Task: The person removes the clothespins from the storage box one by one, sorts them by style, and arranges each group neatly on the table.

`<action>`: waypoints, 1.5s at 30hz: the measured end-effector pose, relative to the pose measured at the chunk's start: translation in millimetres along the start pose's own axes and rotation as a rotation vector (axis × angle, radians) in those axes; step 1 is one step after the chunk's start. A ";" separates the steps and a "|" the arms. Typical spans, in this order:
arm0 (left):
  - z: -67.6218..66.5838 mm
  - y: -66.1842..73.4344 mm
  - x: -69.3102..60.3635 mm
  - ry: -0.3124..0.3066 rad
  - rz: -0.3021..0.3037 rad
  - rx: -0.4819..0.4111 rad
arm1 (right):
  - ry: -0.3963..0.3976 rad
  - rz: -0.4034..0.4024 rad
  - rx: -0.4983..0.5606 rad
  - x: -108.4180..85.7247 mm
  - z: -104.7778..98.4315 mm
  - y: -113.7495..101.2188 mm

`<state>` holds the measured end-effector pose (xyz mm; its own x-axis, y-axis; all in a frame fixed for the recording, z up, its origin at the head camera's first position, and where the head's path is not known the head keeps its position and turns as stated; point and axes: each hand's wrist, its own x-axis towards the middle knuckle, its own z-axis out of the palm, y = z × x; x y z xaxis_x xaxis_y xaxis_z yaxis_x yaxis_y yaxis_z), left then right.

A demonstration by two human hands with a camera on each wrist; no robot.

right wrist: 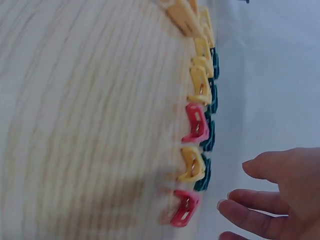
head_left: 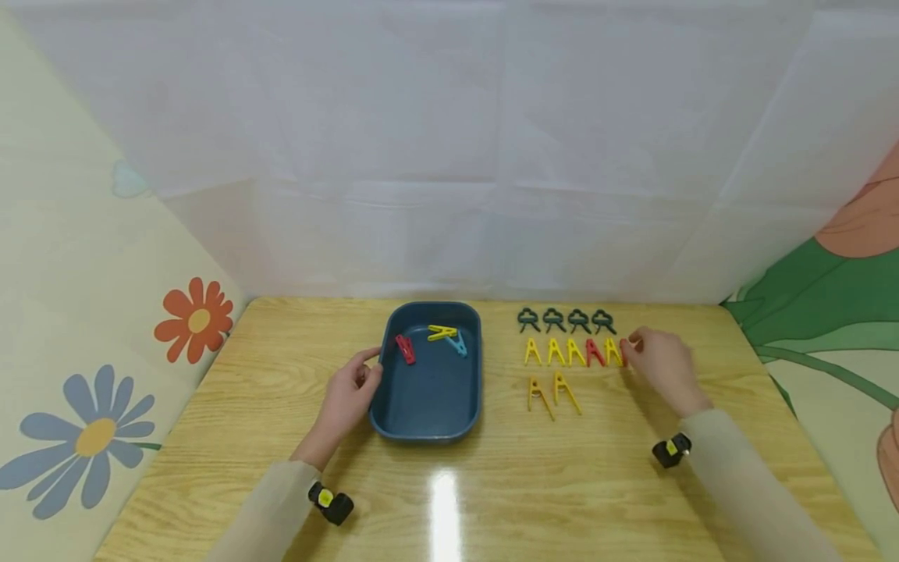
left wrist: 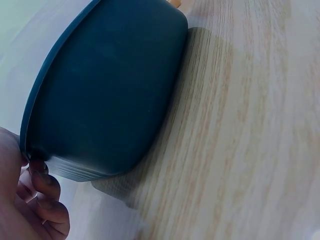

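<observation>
My left hand (head_left: 347, 396) grips the left rim of a dark blue plastic basin (head_left: 425, 431), thumb on the rim and fingers curled beneath it in the left wrist view. Inside lie a red clothespin (head_left: 405, 349), a yellow clothespin (head_left: 442, 333) and a light blue clothespin (head_left: 460, 344). At the right end of a row of yellow and red clothespins, my right hand (head_left: 663, 368) is beside the last red clothespin (right wrist: 186, 207). The right wrist view shows its fingers apart and relaxed, holding nothing, with a gap to that clothespin.
Several dark green clips (head_left: 552, 320) form the back row on the wooden table (head_left: 562, 484). Two orange-yellow clothespins (head_left: 538, 396) stand in front of the middle row. A white sheet (head_left: 435, 156) hangs behind the table, with flower-printed panels at both sides.
</observation>
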<state>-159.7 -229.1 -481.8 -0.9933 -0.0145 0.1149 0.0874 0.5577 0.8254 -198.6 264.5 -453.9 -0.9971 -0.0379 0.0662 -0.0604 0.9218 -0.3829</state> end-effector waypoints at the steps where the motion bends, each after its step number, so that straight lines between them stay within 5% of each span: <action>1: -0.4 0.1 -0.2 -0.002 0.001 0.000 | -0.008 -0.010 0.004 1.6 -0.6 -3.4; 28: 0.0 2.6 -0.9 0.008 0.014 -0.013 | -0.087 -0.327 -0.016 37.6 5.5 -132.0; 45: 1.1 2.5 -2.0 0.003 0.000 -0.006 | -0.152 -0.520 -0.082 65.6 37.9 -214.8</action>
<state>-157.6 -226.8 -480.6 -0.9930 -0.0174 0.1166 0.0876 0.5530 0.8286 -252.8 49.4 -402.2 -0.8329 -0.5459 0.0915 -0.5490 0.7937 -0.2621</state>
